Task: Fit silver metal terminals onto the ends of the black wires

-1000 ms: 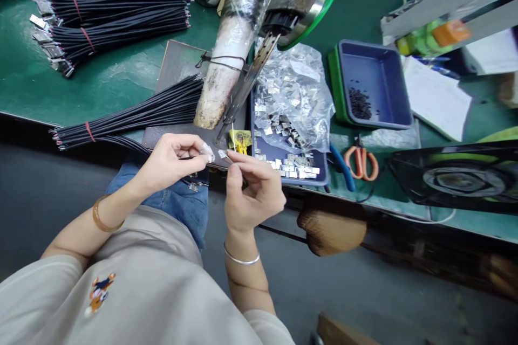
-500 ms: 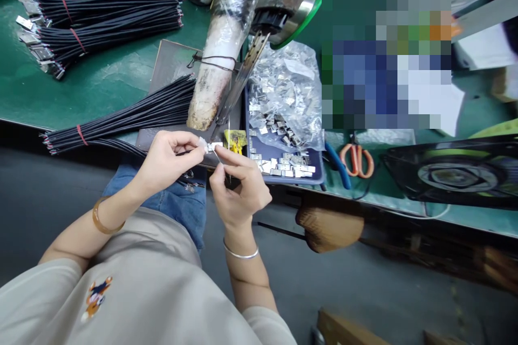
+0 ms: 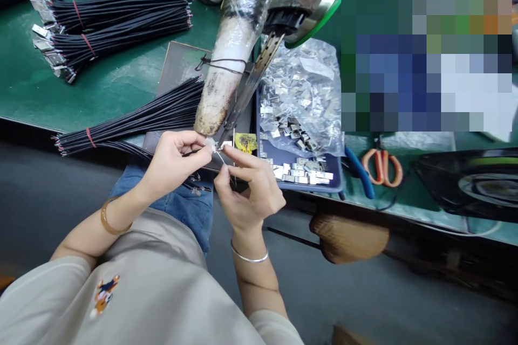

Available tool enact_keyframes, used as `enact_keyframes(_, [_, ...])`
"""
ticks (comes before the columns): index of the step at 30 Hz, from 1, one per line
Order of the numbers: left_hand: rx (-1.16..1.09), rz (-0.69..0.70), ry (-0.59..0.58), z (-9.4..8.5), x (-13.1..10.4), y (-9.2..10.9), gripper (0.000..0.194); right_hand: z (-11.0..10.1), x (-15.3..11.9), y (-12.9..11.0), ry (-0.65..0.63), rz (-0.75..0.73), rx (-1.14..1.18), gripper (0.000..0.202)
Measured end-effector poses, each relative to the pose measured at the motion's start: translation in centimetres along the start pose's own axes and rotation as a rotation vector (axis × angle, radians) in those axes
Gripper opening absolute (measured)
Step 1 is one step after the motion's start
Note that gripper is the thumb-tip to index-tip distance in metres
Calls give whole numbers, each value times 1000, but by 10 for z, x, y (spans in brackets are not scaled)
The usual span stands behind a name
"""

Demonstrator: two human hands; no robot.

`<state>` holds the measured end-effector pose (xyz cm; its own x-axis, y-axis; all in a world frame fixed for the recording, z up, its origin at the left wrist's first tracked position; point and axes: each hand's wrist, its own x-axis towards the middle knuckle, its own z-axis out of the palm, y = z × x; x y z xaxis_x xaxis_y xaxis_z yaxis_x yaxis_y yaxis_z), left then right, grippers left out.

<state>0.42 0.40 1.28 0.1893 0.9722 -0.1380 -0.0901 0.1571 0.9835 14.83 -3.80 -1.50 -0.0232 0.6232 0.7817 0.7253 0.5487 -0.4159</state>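
Observation:
My left hand (image 3: pixel 172 164) is closed in a pinch, thumb against forefinger, on a small whitish piece (image 3: pixel 210 143) whose kind I cannot make out. Close to its right, my right hand (image 3: pixel 254 191) pinches a thin pale wire-like strip (image 3: pixel 220 158) between thumb and fingers. The forefinger touches a small shiny metal connector shell (image 3: pixel 227 145). Both hands meet under a soldering stand's metal tip holder (image 3: pixel 254 78) and a stained white duct (image 3: pixel 214 86). Beside them lies a bundle of black cables (image 3: pixel 162 110), tied with a red band.
A blue tray (image 3: pixel 299 185) at the right holds metal shells and a clear plastic bag (image 3: pixel 299 81). Orange-handled pliers (image 3: pixel 382 167) and a blue handle (image 3: pixel 362 175) lie beyond it. More cable bundles (image 3: pixel 129 11) rest at the back left. A yellow sponge-like piece (image 3: pixel 245 143) sits beside the tray.
The whole scene has shifted a little to the right in the picture. Both hands keep nearly the same pose and hold, with a slight shift of the right fingers.

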Motion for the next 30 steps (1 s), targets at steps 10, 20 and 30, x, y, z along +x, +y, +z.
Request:
enact_keyframes(10, [44,8,-9,1,-3,-4,13,-1,-7,-2,-3,207,128,15])
enact_keyframes(20, [4,43,51,5,-2,-3,13,-1,1,-5,-37,252,183,15])
enact_keyframes(30, [34,30,13,5,-4,-4,16,-6,-1,-3,-71,276,228,16])
